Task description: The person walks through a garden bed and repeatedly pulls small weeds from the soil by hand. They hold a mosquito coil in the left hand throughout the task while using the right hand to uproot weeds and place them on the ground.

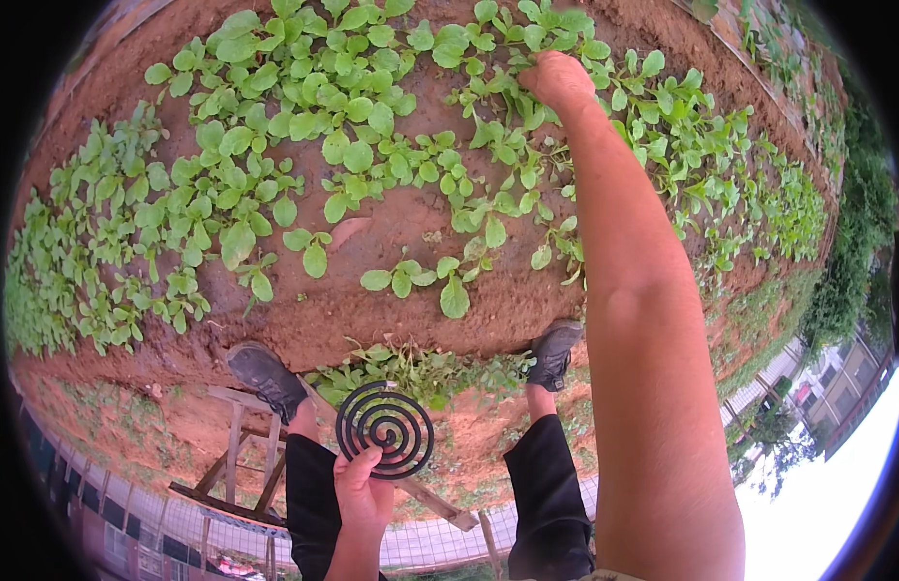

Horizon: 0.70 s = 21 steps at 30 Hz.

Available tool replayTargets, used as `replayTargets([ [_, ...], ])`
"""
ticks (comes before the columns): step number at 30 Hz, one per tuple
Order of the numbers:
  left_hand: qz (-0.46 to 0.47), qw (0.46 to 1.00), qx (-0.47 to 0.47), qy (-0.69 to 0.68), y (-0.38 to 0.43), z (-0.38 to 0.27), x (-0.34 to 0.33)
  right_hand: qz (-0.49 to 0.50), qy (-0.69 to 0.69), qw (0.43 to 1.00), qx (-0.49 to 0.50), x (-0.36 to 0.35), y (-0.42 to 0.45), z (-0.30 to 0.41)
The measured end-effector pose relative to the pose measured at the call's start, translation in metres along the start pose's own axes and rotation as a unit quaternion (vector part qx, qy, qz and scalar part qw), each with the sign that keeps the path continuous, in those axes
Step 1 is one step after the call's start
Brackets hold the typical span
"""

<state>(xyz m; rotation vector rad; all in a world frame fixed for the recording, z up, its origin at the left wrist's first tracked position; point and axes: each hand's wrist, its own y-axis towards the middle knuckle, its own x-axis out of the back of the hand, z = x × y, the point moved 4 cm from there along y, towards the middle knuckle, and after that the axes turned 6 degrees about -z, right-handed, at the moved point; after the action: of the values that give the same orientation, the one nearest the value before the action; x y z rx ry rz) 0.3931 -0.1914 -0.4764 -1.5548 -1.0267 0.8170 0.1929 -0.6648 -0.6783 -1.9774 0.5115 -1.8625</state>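
Note:
A black spiral mosquito coil (388, 431) is held up in my left hand (363, 490), with the thumb over its lower coils. Its outer end, at the top, looks pale. My right arm stretches far across a bed of leafy green seedlings (358, 109). At the bed's far part, my right hand (562, 78) is bent down among the leaves. Its fingertips are hidden there, so whether it grips a stem does not show. Below the bed's near edge, a heap of uprooted-looking greens (420, 370) lies between my two dark shoes (264, 374).
Bare brown soil (420, 218) shows between the seedlings. A wooden stool or frame (235, 465) lies behind my left foot, and a wooden plank (438, 502) is near my left hand. Wire fencing (435, 541) runs behind me. A brown dry leaf (349, 231) rests on the bed.

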Motion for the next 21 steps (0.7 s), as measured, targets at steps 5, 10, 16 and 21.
replayTargets([
  [5, 0.003, 1.0, 0.005, 0.001, 0.002, 0.004, -0.001, 0.0, -0.012, 1.0, -0.017, -0.016, 0.01, 0.019],
  [10, 0.008, 1.0, 0.013, -0.002, 0.0, 0.004, -0.001, 0.003, 0.002, 0.999, -0.033, -0.018, 0.009, 0.038],
  [16, 0.001, 1.0, 0.016, -0.006, 0.0, 0.004, 0.0, 0.003, -0.004, 1.0, 0.0, -0.011, 0.013, 0.038],
  [21, -0.003, 1.0, 0.016, -0.007, -0.001, 0.002, -0.003, 0.033, 0.17, 0.985, -0.001, 0.01, 0.025, -0.01],
])
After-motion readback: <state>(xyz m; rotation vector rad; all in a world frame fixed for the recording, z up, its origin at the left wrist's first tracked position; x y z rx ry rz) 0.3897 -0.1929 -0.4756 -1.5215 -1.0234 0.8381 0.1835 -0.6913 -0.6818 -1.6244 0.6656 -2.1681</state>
